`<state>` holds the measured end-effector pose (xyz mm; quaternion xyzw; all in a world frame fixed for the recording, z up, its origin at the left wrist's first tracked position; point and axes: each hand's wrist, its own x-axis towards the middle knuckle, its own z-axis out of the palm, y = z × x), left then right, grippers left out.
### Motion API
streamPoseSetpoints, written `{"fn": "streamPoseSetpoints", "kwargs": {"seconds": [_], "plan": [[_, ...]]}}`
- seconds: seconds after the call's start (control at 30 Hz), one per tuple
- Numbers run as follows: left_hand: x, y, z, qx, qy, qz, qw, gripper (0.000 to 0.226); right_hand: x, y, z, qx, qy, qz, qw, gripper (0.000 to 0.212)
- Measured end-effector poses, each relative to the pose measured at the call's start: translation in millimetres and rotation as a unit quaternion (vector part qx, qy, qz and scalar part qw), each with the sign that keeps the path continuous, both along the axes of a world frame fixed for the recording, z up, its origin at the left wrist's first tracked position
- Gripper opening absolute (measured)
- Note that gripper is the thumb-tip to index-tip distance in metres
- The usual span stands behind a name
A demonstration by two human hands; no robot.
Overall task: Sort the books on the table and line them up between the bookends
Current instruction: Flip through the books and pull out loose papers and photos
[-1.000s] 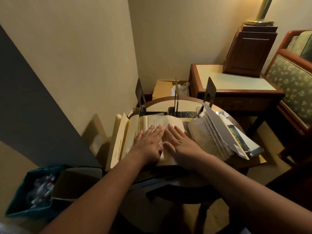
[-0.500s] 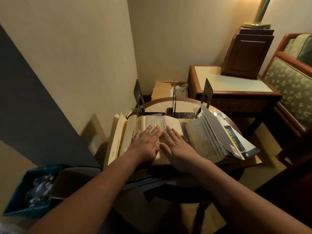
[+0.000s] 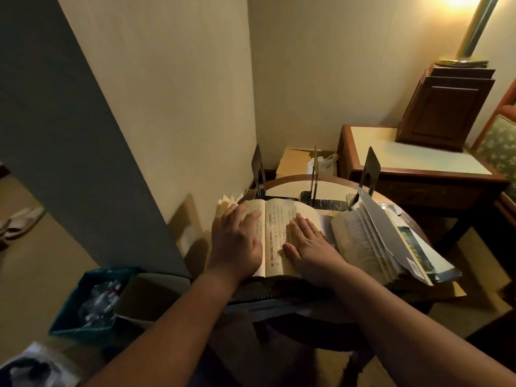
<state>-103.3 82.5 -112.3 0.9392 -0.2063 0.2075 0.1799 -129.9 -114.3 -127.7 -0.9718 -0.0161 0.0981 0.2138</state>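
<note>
Dim corner; a round surface (image 3: 287, 188) crowded with loose books. Since a second ago the left hand (image 3: 237, 241) has slid from the centre onto the left page of the open book (image 3: 275, 219), fingers spread toward its fanned leaves. The right hand (image 3: 310, 244) lies flat on the right page. Neither grip holds anything: both are flat and pressing. Judgement: the book is being readied for closing. Three bookends (image 3: 315, 174) stand behind it with no book upright between them. A splayed second book (image 3: 363, 241) crowds the right-hand slot.
</note>
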Motion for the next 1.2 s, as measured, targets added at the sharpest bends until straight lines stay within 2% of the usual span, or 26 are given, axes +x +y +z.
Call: {"fn": "streamPoseSetpoints", "kwargs": {"seconds": [0.07,0.13,0.23,0.3,0.5,0.63,0.73,0.8,0.87,0.93,0.97,1.0,1.1,1.2], "plan": [[-1.0,8.9,6.0,0.014,0.095,0.114,0.989,0.073,0.0,0.3,0.9,-0.003,0.0,0.002,1.0,0.073],[0.4,16.0,8.0,0.009,0.225,0.202,0.953,0.083,-0.7,1.1,1.7,-0.004,0.002,0.006,1.0,0.073],[7.6,26.8,3.0,-0.057,0.312,0.224,0.922,0.08,-2.1,0.6,2.4,-0.004,0.005,0.005,1.0,0.073],[5.8,31.8,8.7,-0.106,0.32,0.216,0.916,0.071,-3.5,1.5,3.7,-0.002,0.005,0.004,1.0,0.073],[2.9,31.8,33.2,-0.192,0.257,0.156,0.934,0.062,-5.1,3.2,7.7,-0.01,0.011,0.005,1.0,0.074],[6.1,23.3,55.4,-0.21,0.238,0.097,0.943,0.038,0.1,-0.4,9.7,-0.016,0.018,0.004,1.0,0.076],[9.8,12.3,78.2,-0.266,0.263,0.059,0.926,0.034,2.6,-2.6,21.6,-0.01,-0.026,-0.001,1.0,0.069],[12.7,2.9,91.4,-0.313,0.292,0.033,0.903,0.03,0.6,2.2,32.8,0.026,-0.114,-0.022,0.993,0.054],[12.4,-9.1,100.7,-0.352,0.319,-0.002,0.88,0.027,0.9,10.5,46.8,0.146,-0.168,-0.063,0.973,0.038],[9.3,-21.5,104.7,-0.384,0.339,-0.031,0.858,0.027,0.4,18.9,65.1,0.352,-0.152,-0.107,0.918,0.026],[8.5,-27.2,104.8,-0.397,0.348,-0.04,0.848,0.028,0.6,20.4,73.8,0.427,-0.143,-0.12,0.885,0.026],[8.7,-32.1,104.1,-0.41,0.357,-0.044,0.838,0.027,-0.4,20.7,82.6,0.459,-0.149,-0.133,0.866,0.029],[6.4,-42.6,101.5,-0.437,0.376,-0.05,0.816,0.02,-1.8,13.4,94.3,0.451,-0.165,-0.18,0.858,0.044],[5.0,-48.3,95.9,-0.456,0.403,-0.06,0.791,0.02,-2.2,0.4,93.6,0.411,-0.135,-0.206,0.878,0.041]]}}
